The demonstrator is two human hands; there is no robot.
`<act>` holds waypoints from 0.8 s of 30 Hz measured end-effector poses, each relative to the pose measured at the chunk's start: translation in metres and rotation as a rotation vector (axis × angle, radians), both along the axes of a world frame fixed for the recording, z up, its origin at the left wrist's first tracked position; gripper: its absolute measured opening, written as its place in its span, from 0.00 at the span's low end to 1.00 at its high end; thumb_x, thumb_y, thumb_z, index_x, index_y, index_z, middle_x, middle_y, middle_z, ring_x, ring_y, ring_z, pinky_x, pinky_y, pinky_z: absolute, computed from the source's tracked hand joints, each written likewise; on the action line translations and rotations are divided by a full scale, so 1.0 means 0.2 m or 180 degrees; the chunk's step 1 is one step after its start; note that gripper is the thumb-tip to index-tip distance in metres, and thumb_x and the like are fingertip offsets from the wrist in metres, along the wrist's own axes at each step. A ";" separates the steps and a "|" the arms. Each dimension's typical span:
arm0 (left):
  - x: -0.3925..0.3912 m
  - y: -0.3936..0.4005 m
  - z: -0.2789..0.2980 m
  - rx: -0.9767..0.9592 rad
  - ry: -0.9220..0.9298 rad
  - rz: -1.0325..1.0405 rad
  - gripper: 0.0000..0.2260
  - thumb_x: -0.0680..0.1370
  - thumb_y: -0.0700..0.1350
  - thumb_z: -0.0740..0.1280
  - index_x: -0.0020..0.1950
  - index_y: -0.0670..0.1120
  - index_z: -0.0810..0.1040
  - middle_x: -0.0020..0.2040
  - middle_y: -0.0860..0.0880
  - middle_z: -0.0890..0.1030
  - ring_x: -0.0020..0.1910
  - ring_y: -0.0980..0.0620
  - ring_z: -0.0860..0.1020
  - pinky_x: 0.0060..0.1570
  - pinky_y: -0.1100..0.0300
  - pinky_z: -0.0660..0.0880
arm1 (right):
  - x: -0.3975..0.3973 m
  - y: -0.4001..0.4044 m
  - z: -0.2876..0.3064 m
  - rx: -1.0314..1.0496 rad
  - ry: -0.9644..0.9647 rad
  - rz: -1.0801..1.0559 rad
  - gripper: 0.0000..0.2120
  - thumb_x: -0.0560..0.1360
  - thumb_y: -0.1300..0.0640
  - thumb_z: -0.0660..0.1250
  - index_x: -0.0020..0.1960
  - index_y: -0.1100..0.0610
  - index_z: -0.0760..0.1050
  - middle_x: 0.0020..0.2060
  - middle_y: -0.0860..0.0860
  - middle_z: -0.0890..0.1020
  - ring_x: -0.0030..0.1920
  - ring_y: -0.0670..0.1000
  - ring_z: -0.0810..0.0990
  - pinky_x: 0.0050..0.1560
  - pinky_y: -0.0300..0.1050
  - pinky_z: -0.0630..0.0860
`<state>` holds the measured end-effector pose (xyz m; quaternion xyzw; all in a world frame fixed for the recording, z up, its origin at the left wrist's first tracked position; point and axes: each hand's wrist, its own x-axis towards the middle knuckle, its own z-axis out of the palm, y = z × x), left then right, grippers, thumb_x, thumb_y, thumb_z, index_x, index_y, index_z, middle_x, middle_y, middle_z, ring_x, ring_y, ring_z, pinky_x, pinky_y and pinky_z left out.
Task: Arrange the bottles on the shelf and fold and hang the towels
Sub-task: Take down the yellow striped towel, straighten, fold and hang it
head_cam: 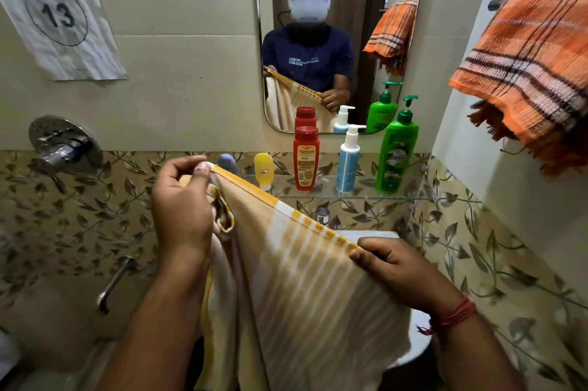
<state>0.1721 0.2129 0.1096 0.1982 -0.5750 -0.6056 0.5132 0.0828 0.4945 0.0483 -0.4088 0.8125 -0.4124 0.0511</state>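
Observation:
A cream towel with yellow stripes (296, 279) hangs stretched between my hands in front of me. My left hand (181, 203) pinches its upper left corner, raised higher. My right hand (394, 269) pinches the top edge lower on the right. Behind it a glass shelf (410, 191) carries a small yellow tube (264, 169), a red bottle (306, 157), a white and blue pump bottle (349, 159) and a green pump bottle (397, 149), all upright. A grey-blue bottle top (226, 162) peeks over the towel's edge. An orange checked towel (528, 63) hangs on a bar at the upper right.
A mirror (337, 40) above the shelf reflects me and the bottles. A chrome mixer valve (63, 144) and a spout (114, 282) sit on the left wall. A paper sign with the number 13 (55, 13) hangs at the upper left. A white basin (381, 236) lies under the towel.

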 end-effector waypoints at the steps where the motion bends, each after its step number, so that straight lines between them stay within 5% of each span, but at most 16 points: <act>1: 0.01 -0.01 0.00 0.0040 0.0009 0.0087 0.07 0.77 0.42 0.68 0.43 0.54 0.81 0.45 0.52 0.83 0.46 0.54 0.81 0.55 0.51 0.78 | -0.01 0.00 -0.01 0.0018 0.0093 -0.0031 0.24 0.75 0.31 0.59 0.34 0.50 0.68 0.30 0.45 0.69 0.34 0.42 0.71 0.36 0.46 0.67; 5: 0.07 -0.03 0.01 -0.0028 -0.0005 0.0451 0.06 0.77 0.42 0.68 0.45 0.54 0.80 0.47 0.52 0.83 0.48 0.54 0.81 0.58 0.51 0.78 | -0.01 0.03 -0.02 0.0078 0.0268 -0.0065 0.22 0.75 0.34 0.58 0.33 0.50 0.68 0.30 0.44 0.70 0.34 0.41 0.71 0.35 0.38 0.64; 9: 0.13 -0.05 -0.01 -0.0212 -0.0219 0.0519 0.04 0.79 0.43 0.67 0.51 0.51 0.80 0.48 0.54 0.82 0.48 0.57 0.80 0.56 0.52 0.78 | 0.00 0.06 -0.05 -0.0072 0.0305 -0.0271 0.30 0.73 0.31 0.57 0.36 0.59 0.71 0.33 0.49 0.74 0.35 0.44 0.74 0.35 0.35 0.66; 13: 0.17 0.00 -0.02 -0.1365 -0.1098 0.0131 0.04 0.80 0.44 0.68 0.54 0.49 0.78 0.47 0.58 0.80 0.46 0.58 0.78 0.44 0.66 0.72 | 0.05 0.03 -0.01 -0.0326 0.0453 -0.0386 0.27 0.75 0.34 0.56 0.37 0.57 0.74 0.34 0.49 0.76 0.39 0.46 0.76 0.38 0.37 0.69; 16: 0.19 0.11 -0.03 -0.1891 -0.1401 -0.0832 0.12 0.78 0.48 0.71 0.60 0.52 0.78 0.59 0.55 0.80 0.57 0.59 0.78 0.48 0.70 0.72 | 0.12 -0.06 0.08 -0.0171 0.0853 -0.0117 0.21 0.77 0.38 0.55 0.37 0.54 0.71 0.33 0.44 0.73 0.39 0.39 0.73 0.38 0.32 0.66; 19: 0.18 0.26 -0.07 -0.1854 -0.1392 -0.2540 0.16 0.78 0.47 0.70 0.65 0.54 0.76 0.65 0.57 0.79 0.66 0.58 0.76 0.61 0.59 0.76 | 0.17 -0.15 0.17 0.0120 0.1201 0.0229 0.18 0.79 0.41 0.55 0.40 0.52 0.71 0.35 0.42 0.73 0.39 0.41 0.73 0.40 0.36 0.70; 22: 0.20 0.34 -0.14 -0.1647 -0.1185 -0.3016 0.14 0.78 0.51 0.69 0.63 0.50 0.77 0.59 0.56 0.82 0.63 0.56 0.79 0.63 0.55 0.76 | 0.20 -0.17 0.24 0.0231 0.1413 0.0391 0.13 0.79 0.45 0.59 0.41 0.52 0.73 0.37 0.45 0.76 0.39 0.46 0.74 0.38 0.52 0.74; 24: 0.21 0.34 -0.16 -0.1531 -0.1037 -0.3009 0.10 0.78 0.49 0.68 0.59 0.49 0.78 0.54 0.57 0.82 0.59 0.56 0.80 0.59 0.57 0.76 | 0.23 -0.15 0.27 0.0157 0.1409 0.0449 0.10 0.79 0.46 0.59 0.41 0.47 0.71 0.36 0.42 0.75 0.38 0.46 0.74 0.36 0.52 0.74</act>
